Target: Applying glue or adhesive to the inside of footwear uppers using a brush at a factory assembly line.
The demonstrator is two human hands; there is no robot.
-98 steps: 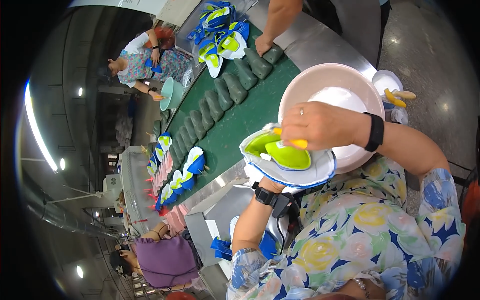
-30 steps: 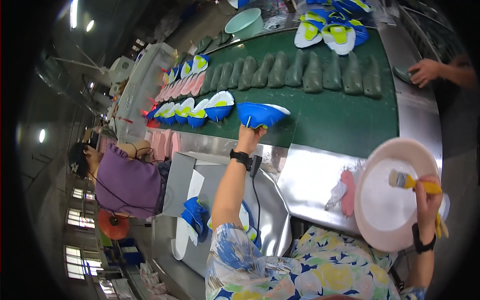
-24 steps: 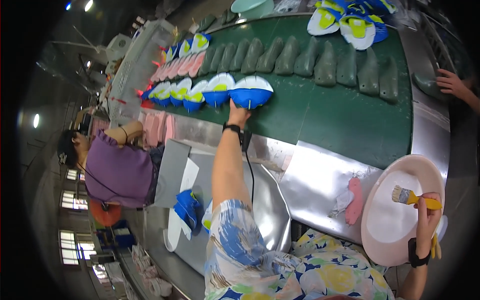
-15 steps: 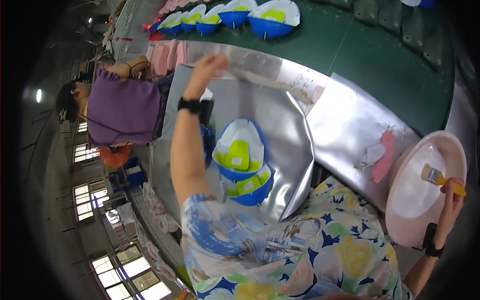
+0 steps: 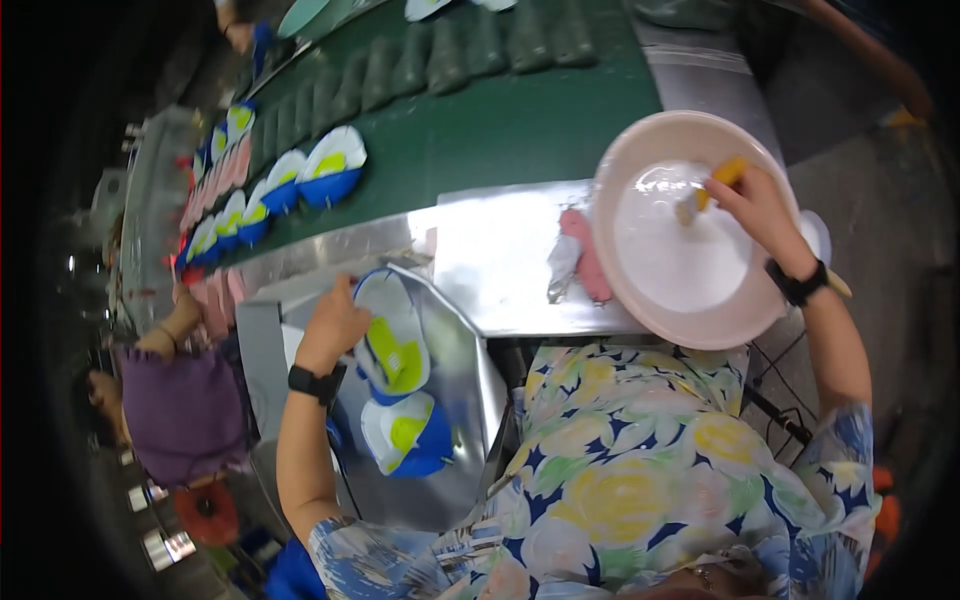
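Note:
My right hand [image 5: 755, 205] grips a brush [image 5: 722, 180] with a yellow handle, its bristles down in a pale pink basin [image 5: 625, 135] of white liquid. At the left, my left hand [image 5: 337, 325] is closed on the edge of a shoe upper [image 5: 410, 345], blue outside with a white and lime-yellow underside. Its fingertips are partly hidden. A second shoe upper [image 5: 410, 435] of the same colours lies nearer to me on the silver sheet [image 5: 455, 385].
A pink piece with a whitish scrap [image 5: 585, 260] rests on the metal plate [image 5: 490, 235] beside the basin. Beyond it, a green conveyor belt [image 5: 440, 150] carries rows of similar uppers and dark green pieces [image 5: 445, 60]. A co-worker in purple [image 5: 185, 405] is at the left.
The view has turned right. My left hand has come down from above the sheet's far edge to the nearby shoe upper. My right hand has lowered the brush into the basin's liquid.

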